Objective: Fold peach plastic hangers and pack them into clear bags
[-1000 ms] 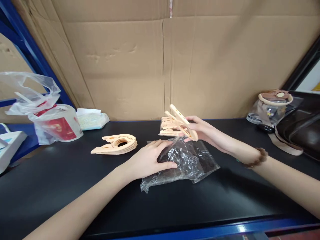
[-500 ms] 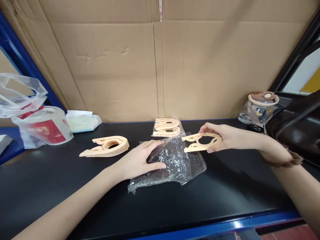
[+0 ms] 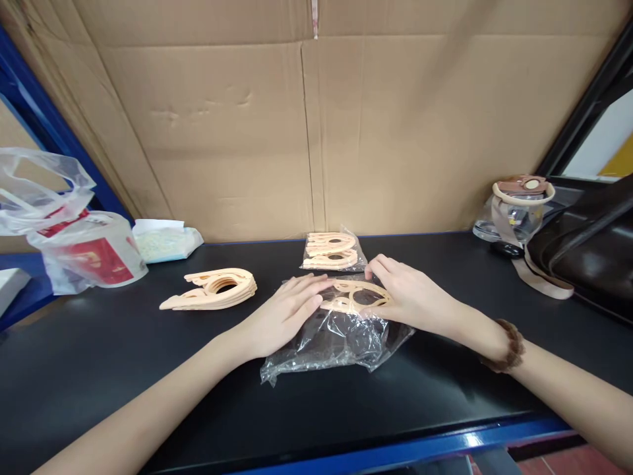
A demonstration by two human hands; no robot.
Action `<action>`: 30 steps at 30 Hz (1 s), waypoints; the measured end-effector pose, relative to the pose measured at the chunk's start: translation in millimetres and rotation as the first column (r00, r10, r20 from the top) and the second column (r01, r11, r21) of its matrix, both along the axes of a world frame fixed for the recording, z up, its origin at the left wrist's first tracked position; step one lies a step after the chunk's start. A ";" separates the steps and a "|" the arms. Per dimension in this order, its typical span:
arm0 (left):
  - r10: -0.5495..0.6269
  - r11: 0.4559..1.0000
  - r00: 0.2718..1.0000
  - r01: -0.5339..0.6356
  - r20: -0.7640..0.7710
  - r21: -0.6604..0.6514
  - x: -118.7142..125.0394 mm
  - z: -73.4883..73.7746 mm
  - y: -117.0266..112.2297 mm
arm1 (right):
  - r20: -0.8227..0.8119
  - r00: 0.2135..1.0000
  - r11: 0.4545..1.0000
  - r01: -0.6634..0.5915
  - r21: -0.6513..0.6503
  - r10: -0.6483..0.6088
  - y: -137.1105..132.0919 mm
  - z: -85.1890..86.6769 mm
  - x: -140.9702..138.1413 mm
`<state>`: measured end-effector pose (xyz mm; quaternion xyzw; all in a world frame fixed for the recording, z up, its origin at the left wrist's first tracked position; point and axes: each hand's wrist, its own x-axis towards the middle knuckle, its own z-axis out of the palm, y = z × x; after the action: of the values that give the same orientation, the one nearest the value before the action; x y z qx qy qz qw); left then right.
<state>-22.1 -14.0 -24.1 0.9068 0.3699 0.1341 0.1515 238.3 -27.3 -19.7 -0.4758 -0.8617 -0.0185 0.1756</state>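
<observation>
A beige folding hanger [image 3: 355,298] lies over the clear plastic bag [image 3: 326,343] on the black tabletop. My right hand [image 3: 403,290] is closed round its right, rounded end, with the thumb on the near side. At the left end of the hanger, my left hand [image 3: 284,313] holds the bag, its fingers stretched over the film and the thumb below them. Whether the hanger's left end is inside the bag or on top, I cannot tell. Left of my hands sits a stack of beige folding hangers [image 3: 232,290]. Behind the bag lies a clear packet of similar hangers [image 3: 331,252].
At the left stand a plastic carrier bag with a red and white tub [image 3: 99,251] and a soft white pack [image 3: 165,241]. On the right are a clear cup with a strap [image 3: 524,204] and a black bag [image 3: 588,244]. A cardboard wall [image 3: 222,132] closes off the back.
My right hand has moved left with the hanger, bringing it over the plastic bag and against my left hand. My left thumb has drawn up closer to the fingers.
</observation>
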 end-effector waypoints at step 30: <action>-0.061 0.997 0.997 0.059 0.039 0.045 -5.9 -1.6 13.5 | -0.550 0.832 0.930 -0.259 -0.262 0.077 13.1 -19.6 -8.3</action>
<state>-27.9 -0.5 -25.6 0.9177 0.3364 0.1557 0.1428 230.0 -14.2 -39.3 -0.4059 -0.8093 0.2714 0.3266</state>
